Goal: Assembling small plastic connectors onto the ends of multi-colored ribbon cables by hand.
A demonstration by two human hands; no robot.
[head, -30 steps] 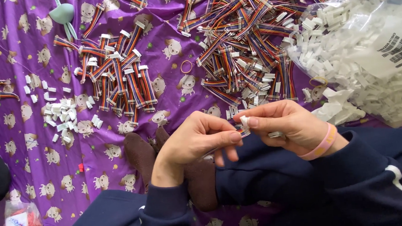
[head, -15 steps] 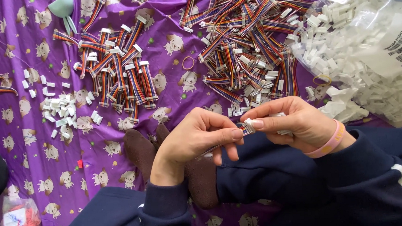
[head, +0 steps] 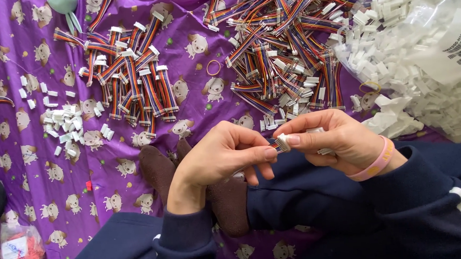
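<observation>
Bright, even, soft light with faint shadows; the picture is sharp, with slight stretching at the edges.

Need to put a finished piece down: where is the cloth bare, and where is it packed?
Bare purple cloth lies left of the brown socks, below the loose white connectors. A narrow strip around the rubber band separates the two cable piles. The top right, by the bag, is packed.

Clear plastic bag (head: 424, 64) of white connectors, 2 o'clock, bearing a white barcode label (head: 458, 51). Small clear bag (head: 22, 257), red contents, white label (head: 15, 248), 8 o'clock.
</observation>
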